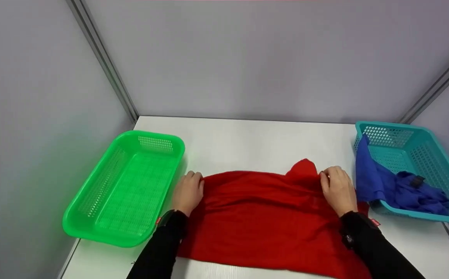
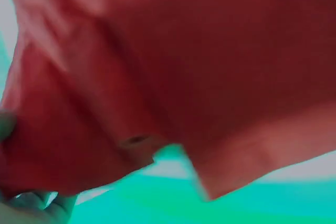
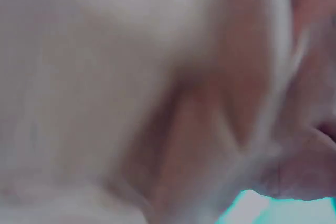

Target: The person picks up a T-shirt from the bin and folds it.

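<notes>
A red cloth [image 1: 263,221] lies spread on the white table [image 1: 247,139], with a bunched corner sticking up near its far right edge. My left hand [image 1: 188,192] grips the cloth's far left corner, fingers curled over the edge. My right hand [image 1: 337,188] pinches the far right edge beside the bunched corner. The left wrist view is filled with blurred red cloth [image 2: 173,72]. The right wrist view is a pale blur; nothing in it can be made out.
An empty green basket [image 1: 92,217] stands at the left of the table. A teal basket [image 1: 429,155] at the right holds a blue garment [image 1: 394,186] that hangs over its near rim. Grey partition walls enclose the table on three sides.
</notes>
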Motion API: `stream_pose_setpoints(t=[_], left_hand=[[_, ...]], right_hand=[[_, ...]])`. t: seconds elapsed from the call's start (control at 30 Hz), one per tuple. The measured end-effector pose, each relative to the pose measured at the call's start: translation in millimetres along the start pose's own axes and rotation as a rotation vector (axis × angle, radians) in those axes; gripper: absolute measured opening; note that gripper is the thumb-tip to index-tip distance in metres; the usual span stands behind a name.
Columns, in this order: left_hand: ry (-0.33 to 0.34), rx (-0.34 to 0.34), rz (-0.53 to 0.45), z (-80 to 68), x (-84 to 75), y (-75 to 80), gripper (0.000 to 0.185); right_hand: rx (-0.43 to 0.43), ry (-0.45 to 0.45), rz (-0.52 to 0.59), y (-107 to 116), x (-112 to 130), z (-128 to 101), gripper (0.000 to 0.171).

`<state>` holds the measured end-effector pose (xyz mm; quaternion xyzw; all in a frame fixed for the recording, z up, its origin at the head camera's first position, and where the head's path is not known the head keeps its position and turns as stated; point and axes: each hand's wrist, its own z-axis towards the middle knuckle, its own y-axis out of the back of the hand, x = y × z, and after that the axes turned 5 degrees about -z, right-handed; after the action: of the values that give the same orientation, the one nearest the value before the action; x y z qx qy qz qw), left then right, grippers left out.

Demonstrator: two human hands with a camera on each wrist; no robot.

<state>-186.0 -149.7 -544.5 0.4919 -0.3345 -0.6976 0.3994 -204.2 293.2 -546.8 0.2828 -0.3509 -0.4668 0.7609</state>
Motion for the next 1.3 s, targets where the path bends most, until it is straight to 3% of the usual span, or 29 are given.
stream_pose_setpoints(t=[0.07,0.17,0.27,0.4,0.53,0.67,0.77,1.03,1.17,1.3], left_hand=[[-0.04,-0.044,-0.04,4.6,-4.6,9.2,0.006],[-0.122,-0.052,-0.063,3.0,-8.6,19.5,0.004],[-0.172,0.039,-0.097,-4.0,-10.6,26.3,0.003],[-0.177,0.247,-0.197,-14.5,-13.2,30.3,0.007],[-0.196,0.398,-0.225,-21.5,-16.6,29.4,0.009],[-0.223,0.479,-0.193,-23.9,-19.6,25.0,0.009],[-0.236,0.525,-0.176,-24.4,-20.1,21.0,0.008],[-0.179,0.577,-0.162,-25.9,-15.4,14.4,0.012],[-0.149,0.595,-0.172,-27.2,-13.5,14.5,0.013],[-0.131,0.607,-0.183,-27.4,-14.1,15.4,0.011]], right_hand=[[0.026,0.111,0.02,9,5,3,0.011],[0.203,0.159,0.028,21,9,2,0.011],[0.364,0.046,0.047,22,5,0,0.019],[0.483,-0.135,0.071,14,-10,-2,0.047],[0.566,-0.185,0.072,4,-22,-2,0.051],[0.652,-0.193,0.09,-3,-29,6,0.045],[0.72,-0.231,0.084,-6,-32,14,0.055],[0.817,-0.389,0.03,-8,-35,13,0.069],[0.766,-0.367,-0.073,-12,-32,8,0.064],[0.68,-0.317,-0.156,-18,-29,2,0.041]])
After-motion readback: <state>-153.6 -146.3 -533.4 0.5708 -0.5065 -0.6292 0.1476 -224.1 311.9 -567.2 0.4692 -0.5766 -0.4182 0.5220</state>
